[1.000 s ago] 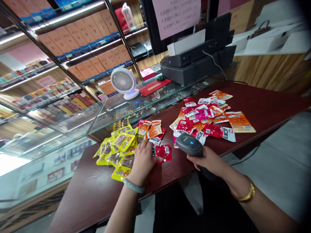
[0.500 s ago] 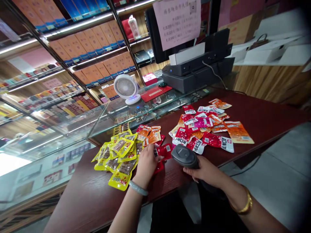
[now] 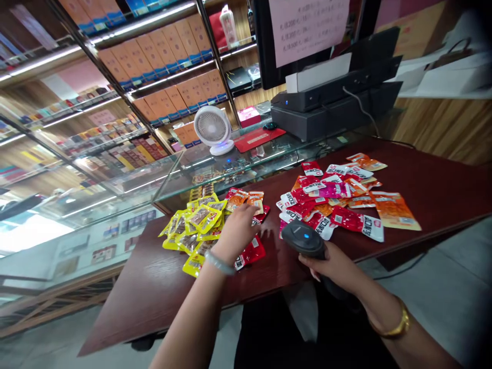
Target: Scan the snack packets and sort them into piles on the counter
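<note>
One red sachet [image 3: 254,249], probably light, slippery and best pinched by its edge, lies on the table [image 3: 149,287] beside the left hand [image 3: 239,229], whose finger closure is indiscernible, while the right hand [image 3: 338,262] has fingers clasped around a barcode scanner [image 3: 302,239].

Dk red tbl [image 3: 134,282]: yellow pkts [image 3: 203,218] L, red/orange pkts [image 3: 326,208] R, lone red pkt [image 3: 252,250] btwn.

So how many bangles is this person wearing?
2 in view: a pale green bangle on the wrist of the left hand, and a gold bangle on that of the right hand, which holds the barcode scanner.
</note>
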